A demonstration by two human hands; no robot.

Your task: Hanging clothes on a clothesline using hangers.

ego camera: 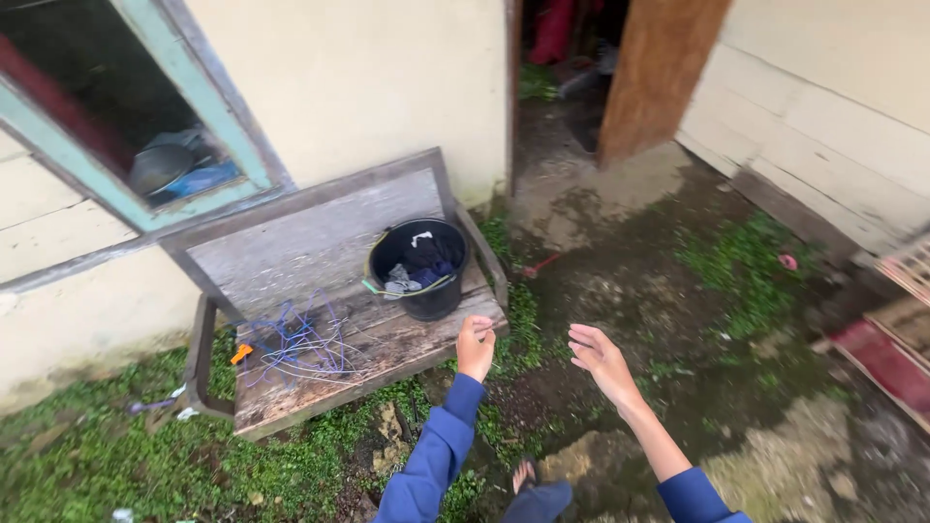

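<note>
Left hand [476, 347] is clenched by the surface [387, 349], holding nothing visible; right hand [599, 360] is released. Clothes sit in the bucket [419, 268]; hangers [295, 346] lie unused.

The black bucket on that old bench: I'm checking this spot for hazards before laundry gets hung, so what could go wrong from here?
The black bucket of clothes sits near the end of the weathered bench, so a bump from the left hand might tip it into the mud. The tangled wire hangers could snag fingers or each other when lifted. The wet, muddy ground looks slippery underfoot.
</note>
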